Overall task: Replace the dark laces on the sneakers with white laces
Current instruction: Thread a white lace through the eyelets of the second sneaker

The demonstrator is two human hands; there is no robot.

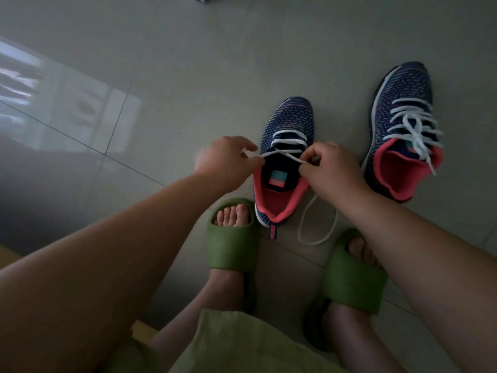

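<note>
Green slippers (232,238) on the floor (166,76). Beyond them, left hand (226,160) and right hand (332,168) each hold a pinching grip on the white lace (285,154) crossing the near sneaker (286,162). Far sneaker (403,130): laced white.

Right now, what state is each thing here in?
Near sneaker: on the floor, white lace part-threaded, loose end looped beside it.
Far sneaker: on the floor, fully laced in white, tied.
Left hand: pinching one lace end.
Right hand: pinching the other.
Green slippers: on the feet.
</note>
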